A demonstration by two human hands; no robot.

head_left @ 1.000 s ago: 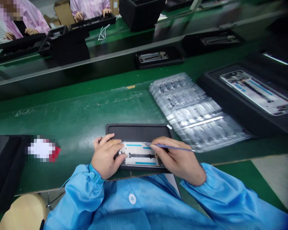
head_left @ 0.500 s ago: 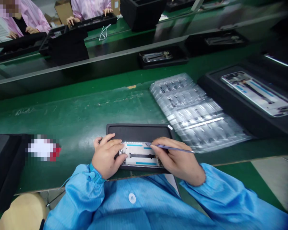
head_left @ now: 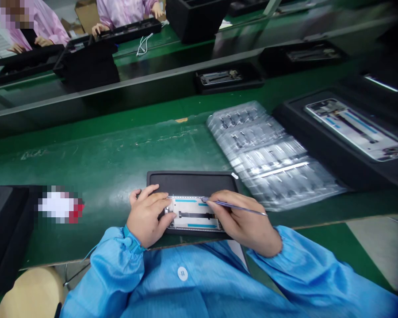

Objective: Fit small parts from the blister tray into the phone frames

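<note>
A phone frame point(head_left: 195, 214) with blue strips and a dark flex strip lies in a black tray point(head_left: 192, 181) at the table's front edge. My left hand point(head_left: 149, 217) grips its left end between thumb and fingers. In my right hand point(head_left: 243, 218) is a pair of thin tweezers point(head_left: 240, 206), pinched, with the tip at the frame's upper edge. The right end of the frame is partly hidden under that hand.
Clear plastic trays of small parts point(head_left: 272, 159) lie right of the black tray. Further right, a black foam block point(head_left: 292, 115) bears another phone frame point(head_left: 358, 128). Two people in pink work across the green table point(head_left: 102, 154); a wooden stool point(head_left: 31, 293) stands lower left.
The tweezers' rear end has dipped slightly in my right hand. My left hand and the frame stay put. Across the table, one person's hand has shifted right, and the small black trays on the belt moved slightly right.
</note>
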